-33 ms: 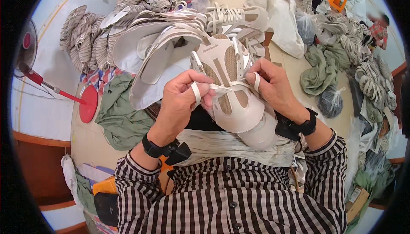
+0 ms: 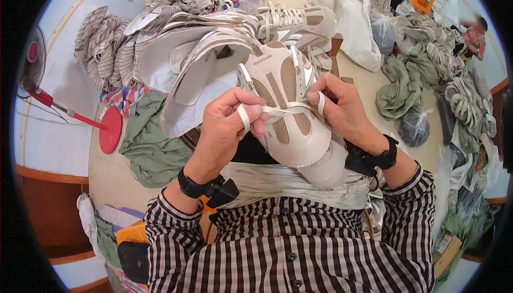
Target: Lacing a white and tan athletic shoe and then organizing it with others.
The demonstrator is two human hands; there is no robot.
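Observation:
I hold a beige and white shoe upper (image 2: 291, 135) in front of my chest, its toe end pointing down toward me. A flat white lace (image 2: 282, 110) runs across its eyelets. My left hand (image 2: 227, 124) pinches the lace's left end, which loops over a finger. My right hand (image 2: 344, 112) grips the right end, also wrapped around a finger, and steadies the upper's edge. Both wrists carry black bands with small black devices.
A heap of similar shoe uppers (image 2: 208, 47) lies just beyond my hands. Bundles of laces (image 2: 101, 47) sit at the left and more bundles (image 2: 465, 95) at the right. Green cloth (image 2: 149, 146), a red fan base (image 2: 110, 130) and plastic bags (image 2: 414, 127) surround the work spot.

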